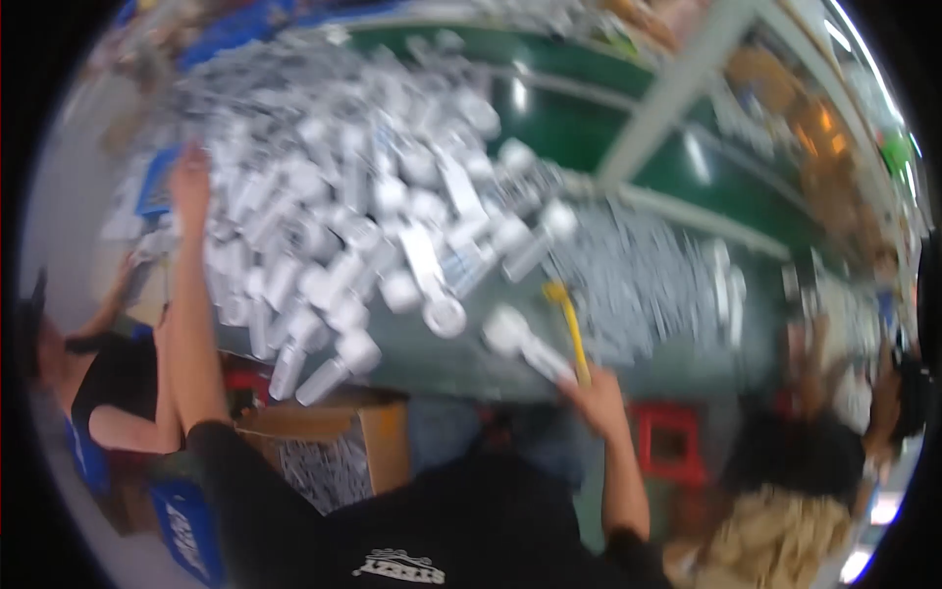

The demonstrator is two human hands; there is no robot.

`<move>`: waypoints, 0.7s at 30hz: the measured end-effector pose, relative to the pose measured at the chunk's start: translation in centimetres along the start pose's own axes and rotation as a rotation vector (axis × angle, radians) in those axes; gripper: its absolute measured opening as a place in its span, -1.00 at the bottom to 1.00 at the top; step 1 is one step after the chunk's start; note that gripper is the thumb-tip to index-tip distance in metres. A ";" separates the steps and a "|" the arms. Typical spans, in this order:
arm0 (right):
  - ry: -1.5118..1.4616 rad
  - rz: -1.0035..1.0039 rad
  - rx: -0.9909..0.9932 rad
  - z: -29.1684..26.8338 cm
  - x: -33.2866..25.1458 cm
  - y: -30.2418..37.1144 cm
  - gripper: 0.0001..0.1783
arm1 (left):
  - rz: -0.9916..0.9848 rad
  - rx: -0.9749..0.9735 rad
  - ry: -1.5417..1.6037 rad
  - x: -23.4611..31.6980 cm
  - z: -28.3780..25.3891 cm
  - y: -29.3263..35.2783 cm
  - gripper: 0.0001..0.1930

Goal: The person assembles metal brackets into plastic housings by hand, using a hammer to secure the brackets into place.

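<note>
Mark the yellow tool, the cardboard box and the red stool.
yellow tool [569,324]: head view, mid-handle.
cardboard box [383,442]: head view, its side wall.
red stool [672,417]: head view, top frame edge.

Factory packing floor: worktable [432,368] heaped with white bottles [363,226], cardboard carton [378,437], green conveyor [579,123].

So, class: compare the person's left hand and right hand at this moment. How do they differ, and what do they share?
The left hand stretches far out to the edge of the pile of white tubes; the right hand stays close to the body. The right hand grips a white tube and a yellow tool; what the left hand holds is too blurred to tell. Both are bare.
</note>
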State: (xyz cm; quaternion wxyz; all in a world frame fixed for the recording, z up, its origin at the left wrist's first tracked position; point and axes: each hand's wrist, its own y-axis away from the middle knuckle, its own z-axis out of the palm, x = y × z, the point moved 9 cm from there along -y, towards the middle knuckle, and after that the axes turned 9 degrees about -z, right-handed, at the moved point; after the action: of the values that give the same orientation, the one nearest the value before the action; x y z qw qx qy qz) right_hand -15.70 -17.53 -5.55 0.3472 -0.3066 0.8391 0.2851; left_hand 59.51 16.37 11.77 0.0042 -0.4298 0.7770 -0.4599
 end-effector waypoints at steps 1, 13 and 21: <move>-0.185 0.189 -0.086 0.0 -1.6 0.1 -0.62 | -0.114 -0.113 0.145 8.4 -4.3 2.9 -0.60; -0.570 0.067 0.068 -4.1 -2.9 1.6 -0.58 | 0.633 -0.839 0.427 50.0 -3.3 39.3 -0.53; -0.699 0.084 0.470 -10.8 5.8 7.1 -0.55 | 0.519 -0.919 0.434 55.6 0.1 39.5 -0.74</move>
State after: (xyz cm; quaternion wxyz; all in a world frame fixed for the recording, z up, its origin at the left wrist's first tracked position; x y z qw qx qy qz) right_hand -28.49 -22.18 -1.61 0.6595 -0.0693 0.7249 0.1866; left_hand -1.68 -12.85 4.98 -0.2299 -0.0783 0.9604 -0.1365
